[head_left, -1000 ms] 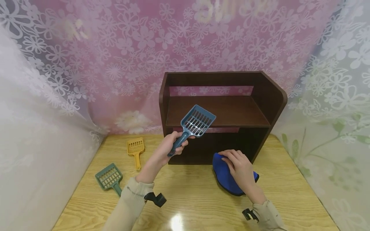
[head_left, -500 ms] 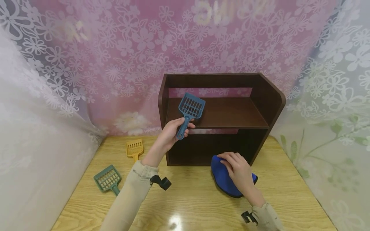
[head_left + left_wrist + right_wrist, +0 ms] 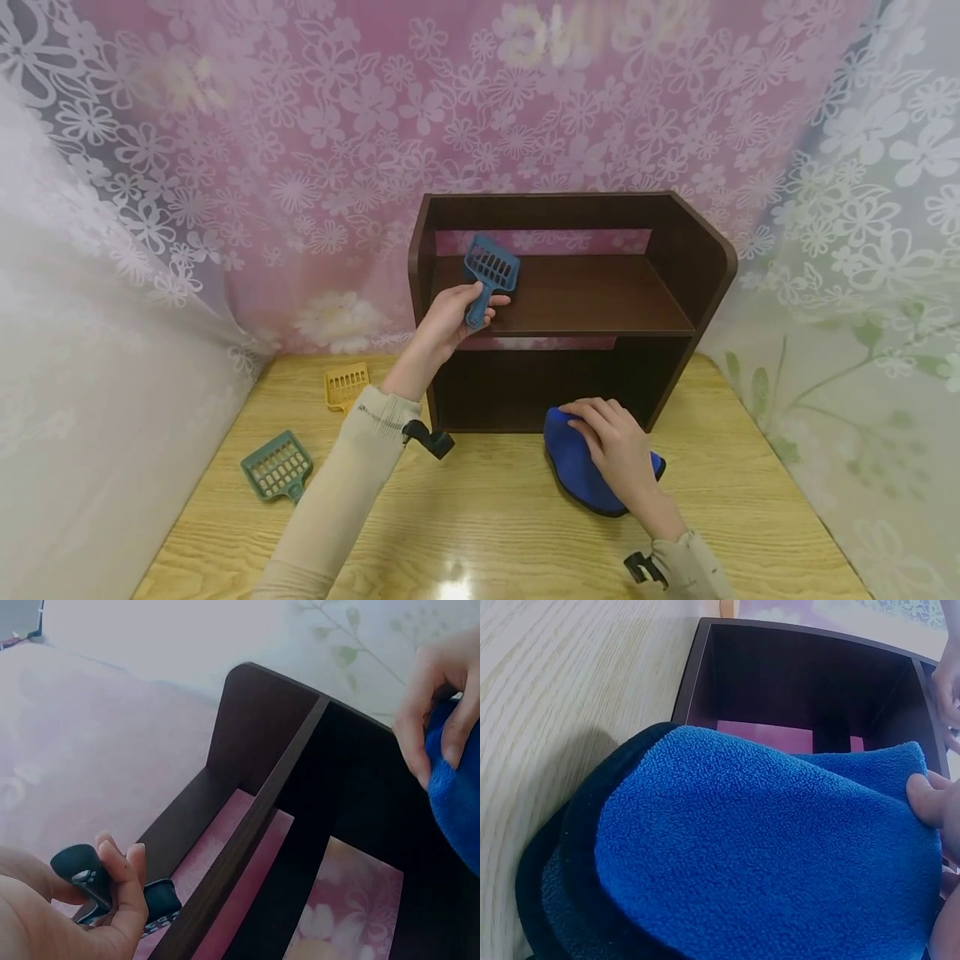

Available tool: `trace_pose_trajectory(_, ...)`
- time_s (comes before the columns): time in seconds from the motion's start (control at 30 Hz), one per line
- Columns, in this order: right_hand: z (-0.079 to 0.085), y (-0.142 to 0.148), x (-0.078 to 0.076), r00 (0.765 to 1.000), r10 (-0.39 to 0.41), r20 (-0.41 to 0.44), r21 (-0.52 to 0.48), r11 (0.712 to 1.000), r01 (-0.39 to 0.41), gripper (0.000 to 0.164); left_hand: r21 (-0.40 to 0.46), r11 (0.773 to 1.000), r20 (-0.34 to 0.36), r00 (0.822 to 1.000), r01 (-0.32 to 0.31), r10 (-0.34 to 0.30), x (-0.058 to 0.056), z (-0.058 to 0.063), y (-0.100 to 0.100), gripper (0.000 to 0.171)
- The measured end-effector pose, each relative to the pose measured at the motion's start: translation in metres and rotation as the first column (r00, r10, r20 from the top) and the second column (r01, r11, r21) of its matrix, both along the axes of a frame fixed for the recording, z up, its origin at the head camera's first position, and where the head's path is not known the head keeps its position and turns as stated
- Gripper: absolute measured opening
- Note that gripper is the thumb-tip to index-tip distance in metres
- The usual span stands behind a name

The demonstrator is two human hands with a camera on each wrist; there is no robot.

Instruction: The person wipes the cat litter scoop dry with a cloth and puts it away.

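My left hand [image 3: 448, 315] holds a blue slotted litter scoop [image 3: 477, 312] by its handle, the scoop's head tilted upward over the left part of the upper shelf [image 3: 592, 292] of a dark brown rack. In the left wrist view the scoop's handle end [image 3: 79, 862] pokes up between thumb and fingers, and most of its head is hidden. A blue fleecy cloth [image 3: 573, 467] with black edging lies folded by the rack's front right. My right hand [image 3: 615, 442] pinches its upper edge between thumb and fingers, seen closely in the right wrist view.
On the wooden table [image 3: 480, 533], a yellow slotted scoop [image 3: 347, 393] and a green slotted scoop [image 3: 289, 486] lie to the left, their handles mostly hidden by my left sleeve [image 3: 330, 500]. A pink floral curtain [image 3: 322, 167] hangs behind the rack; pale curtains flank both sides.
My left hand has carried the blue scoop forward and slightly left, farther over the upper shelf. The right hand keeps its pinch on the cloth in about the same place.
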State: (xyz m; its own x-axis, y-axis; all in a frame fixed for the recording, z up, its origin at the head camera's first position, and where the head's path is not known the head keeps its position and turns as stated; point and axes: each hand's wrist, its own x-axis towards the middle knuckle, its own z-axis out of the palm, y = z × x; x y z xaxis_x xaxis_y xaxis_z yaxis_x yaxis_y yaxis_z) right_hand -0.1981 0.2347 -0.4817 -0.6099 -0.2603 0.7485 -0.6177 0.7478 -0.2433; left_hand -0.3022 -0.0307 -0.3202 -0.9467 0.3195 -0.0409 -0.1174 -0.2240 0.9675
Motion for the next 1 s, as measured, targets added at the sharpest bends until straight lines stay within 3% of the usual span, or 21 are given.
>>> trace_pose_trajectory(0.33,0.003,-0.003,0.002,1.0,0.007,-0.024,0.017,1.0,-0.007,0.03,0.001,1.0,0.02,1.0,-0.022,0.022,-0.014,0.001,0.007,0.044)
trace_pose_trajectory(0.7,0.003,-0.004,0.002,0.998,0.012,-0.059,0.025,1.0,-0.011,0.032,-0.171,0.985,0.016,1.0,-0.013,0.016,-0.019,0.004,0.009,0.043)
trace_pose_trajectory(0.87,0.003,-0.005,0.003,0.997,0.018,-0.076,0.025,1.0,-0.016,0.021,-0.298,0.954,-0.066,0.998,-0.014,-0.006,-0.02,0.004,0.008,0.03)
trace_pose_trajectory(1.0,0.005,-0.008,0.003,0.992,0.024,-0.123,0.035,0.999,-0.02,0.026,-0.432,0.9,-0.163,0.986,-0.054,-0.019,-0.02,0.003,0.006,0.029)
